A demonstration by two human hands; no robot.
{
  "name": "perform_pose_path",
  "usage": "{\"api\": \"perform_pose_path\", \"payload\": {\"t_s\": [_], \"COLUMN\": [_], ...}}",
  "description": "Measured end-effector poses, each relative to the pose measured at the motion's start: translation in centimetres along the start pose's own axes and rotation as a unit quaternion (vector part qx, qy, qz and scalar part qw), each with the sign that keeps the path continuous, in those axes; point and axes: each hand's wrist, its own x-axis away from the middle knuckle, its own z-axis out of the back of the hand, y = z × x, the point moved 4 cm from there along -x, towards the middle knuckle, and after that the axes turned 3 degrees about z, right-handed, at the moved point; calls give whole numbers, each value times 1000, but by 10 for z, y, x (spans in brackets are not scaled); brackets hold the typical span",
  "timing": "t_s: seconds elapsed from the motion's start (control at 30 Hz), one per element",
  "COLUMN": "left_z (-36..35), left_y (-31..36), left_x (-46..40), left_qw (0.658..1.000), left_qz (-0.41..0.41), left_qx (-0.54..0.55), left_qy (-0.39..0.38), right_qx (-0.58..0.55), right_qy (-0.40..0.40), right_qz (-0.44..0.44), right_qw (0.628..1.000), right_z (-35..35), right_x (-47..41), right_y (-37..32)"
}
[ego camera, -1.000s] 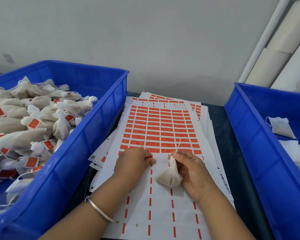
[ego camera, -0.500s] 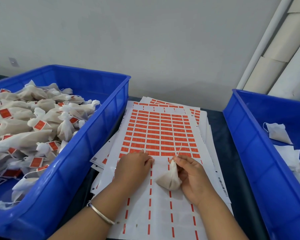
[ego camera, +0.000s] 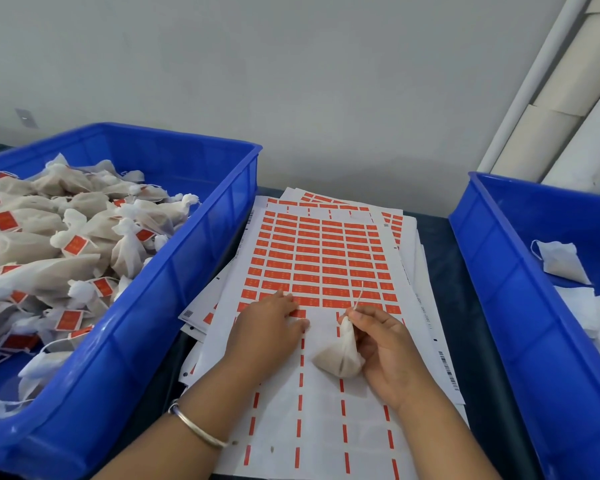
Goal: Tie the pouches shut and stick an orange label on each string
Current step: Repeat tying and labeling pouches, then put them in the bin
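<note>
Little has moved since earlier: left hand (ego camera: 269, 327) still rests fingers-flat on white sheet of orange rectangular labels (ego camera: 321, 261). Right hand (ego camera: 381, 348) pinches small white mesh pouch (ego camera: 342, 355) and its thin string (ego camera: 358, 296) above sheet. Step: labelling. Next: peel one label, likely from the nearest row.

Label sheets (ego camera: 321, 261) between left bin (ego camera: 174, 296) and right bin (ego camera: 492, 278)

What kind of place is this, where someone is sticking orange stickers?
Probably a small packing workshop. A blue bin holds many tied pouches with orange tags, sheets of orange labels lie stacked on the table, and the right hand holds one pouch while the left hand rests on the sheet.
</note>
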Motion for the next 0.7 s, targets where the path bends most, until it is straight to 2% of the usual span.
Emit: {"api": "perform_pose_path", "payload": {"t_s": [0.33,0.43,0.7], "left_z": [1,1,5], "left_y": [5,8,7], "left_x": [-1,3,5], "left_qw": [996,994,995], "left_qz": [-37,-49,-48], "left_qx": [-80,-97,-54], "left_qy": [-3,16,75], "right_qx": [9,15,14], "right_qy": [17,19,21], "right_qz": [2,4,-2], "right_qw": [1000,1000,1000], "right_z": [-2,-2,-1], "right_x": [1,2,1], "right_y": [0,0,1]}}
